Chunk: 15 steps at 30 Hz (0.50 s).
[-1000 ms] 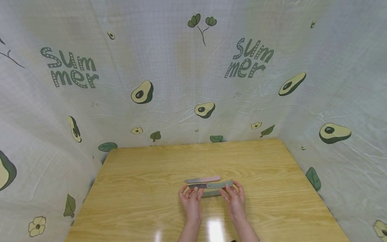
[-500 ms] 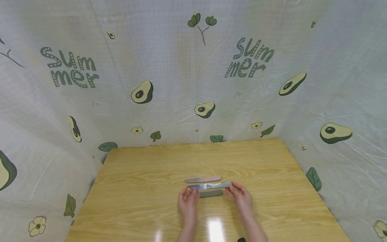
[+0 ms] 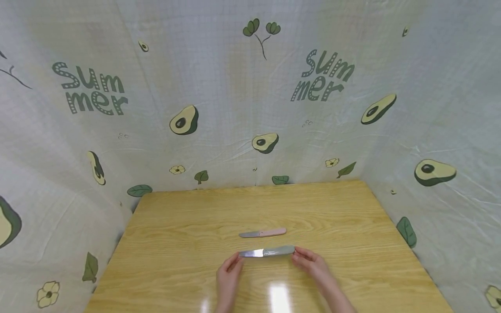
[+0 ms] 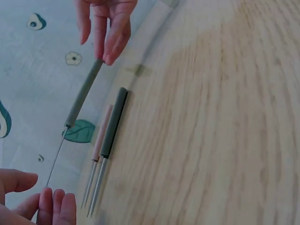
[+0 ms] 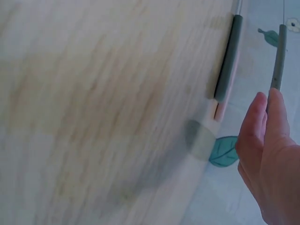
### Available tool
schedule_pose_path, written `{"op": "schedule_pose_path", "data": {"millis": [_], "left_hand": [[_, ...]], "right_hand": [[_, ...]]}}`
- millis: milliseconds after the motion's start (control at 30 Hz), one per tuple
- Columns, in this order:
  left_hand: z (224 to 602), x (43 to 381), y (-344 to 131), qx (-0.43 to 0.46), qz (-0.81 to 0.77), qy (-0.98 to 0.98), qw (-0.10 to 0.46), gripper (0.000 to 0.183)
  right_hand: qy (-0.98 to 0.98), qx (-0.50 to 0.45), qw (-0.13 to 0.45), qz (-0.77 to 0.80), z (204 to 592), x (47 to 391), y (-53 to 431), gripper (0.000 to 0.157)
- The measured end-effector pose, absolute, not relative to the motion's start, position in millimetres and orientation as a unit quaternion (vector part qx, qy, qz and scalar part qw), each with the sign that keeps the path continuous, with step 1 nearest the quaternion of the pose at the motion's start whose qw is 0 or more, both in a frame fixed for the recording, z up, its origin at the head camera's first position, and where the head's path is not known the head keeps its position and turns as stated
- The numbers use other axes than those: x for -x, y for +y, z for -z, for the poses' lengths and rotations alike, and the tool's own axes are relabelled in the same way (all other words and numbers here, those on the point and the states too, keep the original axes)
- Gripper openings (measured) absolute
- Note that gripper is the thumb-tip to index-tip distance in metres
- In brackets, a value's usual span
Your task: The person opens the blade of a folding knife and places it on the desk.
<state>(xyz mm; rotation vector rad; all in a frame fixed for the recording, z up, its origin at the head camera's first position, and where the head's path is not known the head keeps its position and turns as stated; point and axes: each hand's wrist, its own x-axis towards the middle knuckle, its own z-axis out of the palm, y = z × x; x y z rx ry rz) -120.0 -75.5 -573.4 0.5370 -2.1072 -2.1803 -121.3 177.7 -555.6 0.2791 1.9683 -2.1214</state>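
Observation:
A table knife with a grey-green handle (image 3: 278, 251) is held level above the table by both hands. My left hand (image 3: 228, 276) pinches the tip of its blade (image 3: 251, 253). At the other end my right hand (image 3: 315, 265) pinches the butt of the handle, with thumb and fingers on it in the right wrist view. Below, on the table, lie a knife with a pink handle (image 3: 273, 232) and one with a darker green handle (image 4: 114, 123), side by side. In the head view the held knife hides the dark green one.
The wooden table (image 3: 188, 217) is enclosed at the back and sides by a pale cloth (image 3: 223, 87) printed with avocados, leaves and lettering. Bright light reflects off the table's front part.
The held knife has come lower in the head view, covering the dark green knife. My left hand has shifted left to the blade tip; the right arm has swung slightly right.

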Motion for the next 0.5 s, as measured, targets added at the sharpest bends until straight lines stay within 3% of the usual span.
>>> {"op": "schedule_pose_path", "data": {"millis": [233, 500], "left_hand": [[583.2, 113.9, -85.1, -0.194, 0.714, -0.673, -0.012, 0.044], [585.2, 108.3, -91.3, -0.23, 0.726, -0.646, -0.053, 0.04]], "right_hand": [[0.664, -0.073, 0.14, 0.731, 564.0, 116.6, 169.8, 0.059], [0.671, -0.049, 0.175, 0.719, 571.1, 115.6, 166.2, 0.059]]}}
